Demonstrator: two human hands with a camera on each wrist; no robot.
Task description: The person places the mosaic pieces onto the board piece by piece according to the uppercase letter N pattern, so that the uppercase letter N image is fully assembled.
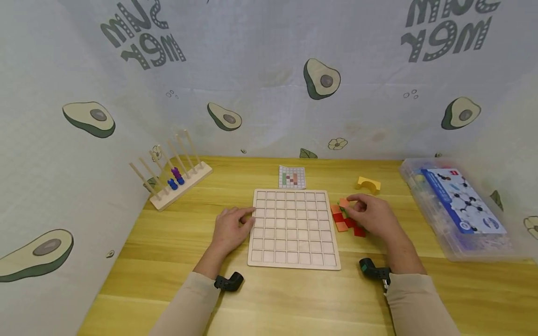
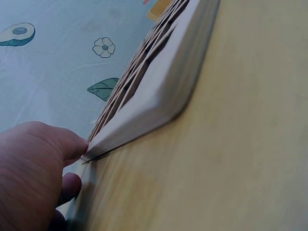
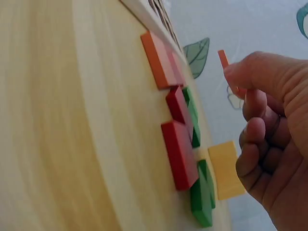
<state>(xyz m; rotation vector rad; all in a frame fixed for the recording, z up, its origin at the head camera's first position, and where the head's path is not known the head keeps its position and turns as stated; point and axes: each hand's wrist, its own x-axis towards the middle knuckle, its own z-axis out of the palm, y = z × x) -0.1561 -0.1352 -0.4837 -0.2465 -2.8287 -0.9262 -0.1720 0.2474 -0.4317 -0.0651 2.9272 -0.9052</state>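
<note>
A square wooden grid board point(image 1: 293, 228) lies flat on the table between the hands, its squares bare. My left hand point(image 1: 231, 229) touches the board's left edge with thumb and index finger; in the left wrist view, the left hand point(image 2: 31, 173) meets the board's rim point(image 2: 159, 96). Over a small pile of tiles, my right hand point(image 1: 371, 215) pinches an orange tile point(image 1: 343, 202). That orange tile point(image 3: 223, 58) is lifted off the table in the right wrist view. Red tiles point(image 3: 180, 156), green tiles point(image 3: 201, 202) and another orange tile point(image 3: 156, 62) lie below it.
Behind the board lies a small pattern card point(image 1: 292, 177) with coloured squares. A yellow arch block point(image 1: 369, 184) sits behind the tiles. A clear plastic box point(image 1: 454, 210) stands at the right. A peg stand point(image 1: 182, 186) with blue and purple beads is at the left.
</note>
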